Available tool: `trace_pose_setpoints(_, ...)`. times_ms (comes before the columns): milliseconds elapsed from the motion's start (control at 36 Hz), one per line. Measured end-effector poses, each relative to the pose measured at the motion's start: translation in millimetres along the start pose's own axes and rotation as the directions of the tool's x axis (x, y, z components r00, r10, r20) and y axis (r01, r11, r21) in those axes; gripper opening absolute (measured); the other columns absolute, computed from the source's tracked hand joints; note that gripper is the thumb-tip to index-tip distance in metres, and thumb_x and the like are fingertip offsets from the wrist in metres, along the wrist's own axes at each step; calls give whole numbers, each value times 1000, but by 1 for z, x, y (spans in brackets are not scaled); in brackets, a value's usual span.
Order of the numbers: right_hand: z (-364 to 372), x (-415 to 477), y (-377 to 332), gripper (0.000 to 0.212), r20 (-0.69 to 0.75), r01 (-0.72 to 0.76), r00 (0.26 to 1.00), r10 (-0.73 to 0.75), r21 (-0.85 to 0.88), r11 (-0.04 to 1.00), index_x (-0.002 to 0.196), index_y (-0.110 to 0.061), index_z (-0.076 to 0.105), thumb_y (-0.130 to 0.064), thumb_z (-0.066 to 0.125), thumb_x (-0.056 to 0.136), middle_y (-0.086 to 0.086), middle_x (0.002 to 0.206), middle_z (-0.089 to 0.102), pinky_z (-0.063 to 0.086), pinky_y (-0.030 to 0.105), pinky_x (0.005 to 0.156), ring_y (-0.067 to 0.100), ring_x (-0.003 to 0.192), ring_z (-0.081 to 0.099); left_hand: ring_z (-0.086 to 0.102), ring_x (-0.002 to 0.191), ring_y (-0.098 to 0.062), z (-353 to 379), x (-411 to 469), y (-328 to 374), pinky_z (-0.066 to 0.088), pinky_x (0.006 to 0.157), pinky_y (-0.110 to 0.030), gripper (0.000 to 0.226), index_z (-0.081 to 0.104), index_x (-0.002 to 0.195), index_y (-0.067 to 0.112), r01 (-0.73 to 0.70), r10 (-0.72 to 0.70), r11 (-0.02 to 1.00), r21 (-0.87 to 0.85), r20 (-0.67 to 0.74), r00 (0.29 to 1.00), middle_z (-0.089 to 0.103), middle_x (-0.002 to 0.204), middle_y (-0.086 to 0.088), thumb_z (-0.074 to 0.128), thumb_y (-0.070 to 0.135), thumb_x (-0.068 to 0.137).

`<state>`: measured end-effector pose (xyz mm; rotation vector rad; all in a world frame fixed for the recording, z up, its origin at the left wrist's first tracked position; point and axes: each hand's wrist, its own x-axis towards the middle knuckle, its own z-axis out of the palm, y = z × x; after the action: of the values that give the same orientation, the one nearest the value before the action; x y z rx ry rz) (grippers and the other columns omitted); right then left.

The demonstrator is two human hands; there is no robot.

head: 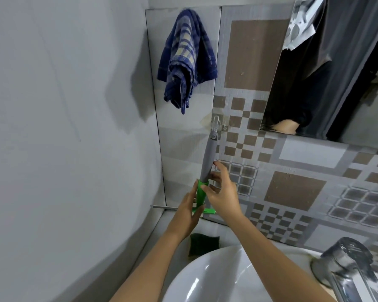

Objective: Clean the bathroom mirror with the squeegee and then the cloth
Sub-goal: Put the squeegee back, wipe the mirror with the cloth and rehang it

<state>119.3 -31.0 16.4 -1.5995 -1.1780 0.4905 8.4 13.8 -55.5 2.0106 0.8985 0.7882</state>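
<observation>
The squeegee [208,156] hangs upright from a clear hook [216,121] on the tiled wall, grey handle up and green head down. My left hand [188,212] lies flat against the green head from the left, fingers stretched. My right hand [223,196] reaches in from the right, fingers spread, with thumb and fingertips touching the green neck and the lower handle. A blue checked cloth [188,59] hangs on the wall above and to the left. The mirror [327,73] is at the upper right, reflecting a dark sleeve.
A white sink [216,277] is below my arms, with a chrome faucet [354,267] at its right. A dark green sponge [203,244] lies on the ledge behind the basin. A plain grey wall closes off the left side.
</observation>
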Motion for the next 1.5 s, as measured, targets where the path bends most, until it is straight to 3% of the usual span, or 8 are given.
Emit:
trace_pose_setpoints(83, -5, -6, -4, 64, -60, 57, 996, -62, -82, 995, 136, -23, 35, -9, 67, 82, 1, 128, 54, 40, 28, 102, 14, 120, 48, 37, 121, -2, -10, -6, 5, 40, 96, -24, 60, 7, 140, 50, -39, 40, 999, 30, -38, 998, 33, 145, 3, 45, 41, 94)
trace_pose_setpoints(194, -15, -12, -22, 54, -149, 126, 979, -141, -108, 986, 132, -19, 42, -13, 65, 83, -3, 126, 52, 45, 36, 101, 10, 116, 48, 37, 131, -11, -39, -9, 23, 38, 107, -37, 52, 26, 136, 45, -121, 119, 993, 6, -261, 958, 38, 143, 0, 48, 44, 89)
trace_pose_setpoints(417, -35, 11, -127, 38, -258, 409, 873, -414, -74, 909, 127, -15, 47, -19, 57, 90, -1, 119, 55, 42, 23, 93, 8, 108, 51, 54, 107, -9, -132, 35, 133, 42, 94, -16, 35, 50, 129, 16, -454, 357, 890, 33, -669, 652, 51, 118, -6, 47, 20, 94)
trace_pose_setpoints(583, -40, 45, -204, 35, -332, 532, 784, -524, -74, 843, 126, -16, 49, -24, 53, 92, 0, 119, 56, 44, 23, 93, 9, 110, 51, 46, 110, 3, -189, 71, 215, 34, 93, -2, 37, 43, 136, 15, -467, 444, 875, 130, -598, 667, 48, 128, 5, 39, 20, 100)
trace_pose_setpoints(722, -34, 66, -232, 36, -283, 485, 827, -486, -77, 871, 127, -17, 46, -29, 49, 93, 4, 121, 56, 49, 34, 91, 18, 107, 54, 43, 120, 3, -214, 112, 229, 36, 106, -21, 38, 41, 136, 18, -536, 500, 842, 61, -457, 735, 46, 133, 7, 41, 15, 99)
trace_pose_setpoints(972, -50, 80, -235, 27, -225, 399, 882, -414, -110, 910, 116, -10, 59, -8, 49, 91, 6, 92, 63, 56, 31, 73, 20, 79, 62, 34, 130, 0, -220, 135, 220, 27, 109, -14, 45, 36, 140, 26, -546, 589, 807, 223, -239, 772, 38, 144, 7, 44, 16, 97)
trace_pose_setpoints(1167, -88, 86, -257, 25, -246, 468, 815, -524, -254, 847, 107, -8, 68, -5, 50, 90, 5, 91, 68, 40, -1, 60, 7, 74, 54, 16, 141, -5, -216, 133, 235, 14, 113, -22, 49, 27, 144, 24, -555, 637, 753, 354, -181, 749, 23, 154, 4, 43, 24, 98)
trace_pose_setpoints(1500, -188, 42, -290, 22, -273, 494, 785, -557, -268, 827, 97, -16, 71, -5, 54, 88, -2, 91, 69, 50, 30, 89, 13, 91, 62, 55, 91, -9, -196, 91, 326, 45, 84, -23, 25, 64, 108, 23, -686, 722, 691, 226, -200, 662, 58, 98, 0, 65, 33, 84)
